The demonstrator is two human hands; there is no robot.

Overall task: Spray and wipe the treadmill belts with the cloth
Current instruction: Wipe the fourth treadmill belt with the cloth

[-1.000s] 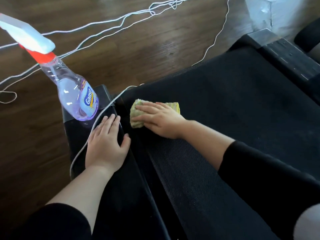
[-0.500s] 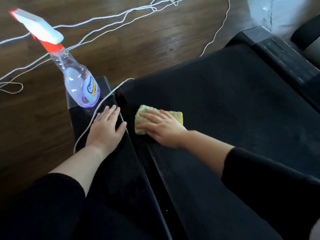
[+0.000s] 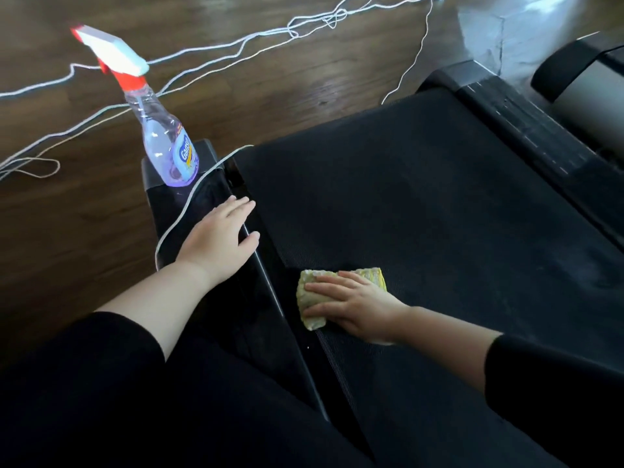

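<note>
Dark wooden floor (image 3: 304,79), strewn with white cords (image 3: 236,45), lies left of and beyond a black treadmill belt (image 3: 422,197). A person in black sleeves leans over it. Their left hand (image 3: 216,238) lies flat, palm down, on the left side rail (image 3: 250,315), fingers straight and pointing far, thumb spread toward the belt; it grasps nothing. Their right hand (image 3: 358,307) reaches in from the right and presses straight fingers onto a folded yellow-green cloth (image 3: 309,285) lying on the belt near its left edge. A spray bottle (image 3: 165,140) stands upright at the rail's far end, untouched.
</note>
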